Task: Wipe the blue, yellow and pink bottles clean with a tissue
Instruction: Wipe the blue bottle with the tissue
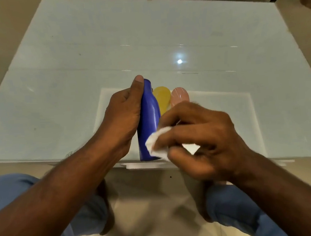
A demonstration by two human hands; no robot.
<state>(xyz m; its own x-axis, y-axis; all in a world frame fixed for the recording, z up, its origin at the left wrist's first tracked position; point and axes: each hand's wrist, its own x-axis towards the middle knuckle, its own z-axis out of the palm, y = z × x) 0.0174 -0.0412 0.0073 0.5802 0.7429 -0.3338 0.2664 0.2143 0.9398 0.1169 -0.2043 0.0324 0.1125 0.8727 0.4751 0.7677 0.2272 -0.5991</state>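
At frame centre our left hand [121,117] is gripping the glossy blue plastic bottle [149,122]; our right hand [200,140] is pinching a crumpled white tissue [157,142] against it.

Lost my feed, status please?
Left hand grips blue bottle. Right hand presses tissue on it. Yellow, pink bottles waiting behind.

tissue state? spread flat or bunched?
Bunched. The tissue is a crumpled wad pinched in the right hand and pressed to the lower side of the blue bottle, which the left hand grips.
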